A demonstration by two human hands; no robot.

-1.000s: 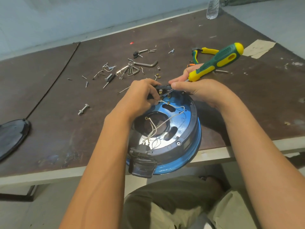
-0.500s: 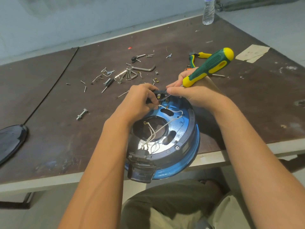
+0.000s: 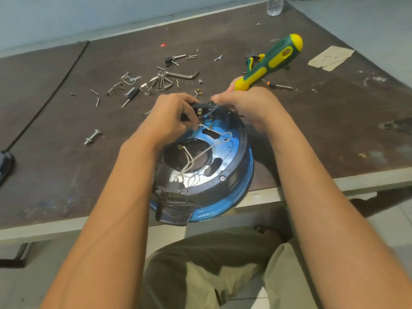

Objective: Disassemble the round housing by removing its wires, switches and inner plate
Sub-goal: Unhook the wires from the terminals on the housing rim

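The round blue housing (image 3: 244,175) leans tilted over the table's near edge, its open side toward me. White wires (image 3: 200,156) run across its shiny blue inner plate (image 3: 225,141) from a black plug block (image 3: 174,201) at the bottom to a black switch (image 3: 199,108) at the top rim. My left hand (image 3: 171,117) pinches the switch and a wire end there. My right hand (image 3: 247,105) grips a green and yellow screwdriver (image 3: 270,61), whose shaft points down at the switch terminals.
Loose screws, bolts and hex keys (image 3: 178,75) lie scattered on the brown table (image 3: 66,157) beyond the housing. Pliers (image 3: 253,60) and a small bit (image 3: 278,85) lie behind the screwdriver. A bottle (image 3: 274,5) stands far right. A dark cover (image 3: 5,163) sits at the left edge.
Both hands stay at the switch on the top rim. The screwdriver handle has tilted more upright, and my head has shifted so the scene sits lower in view.
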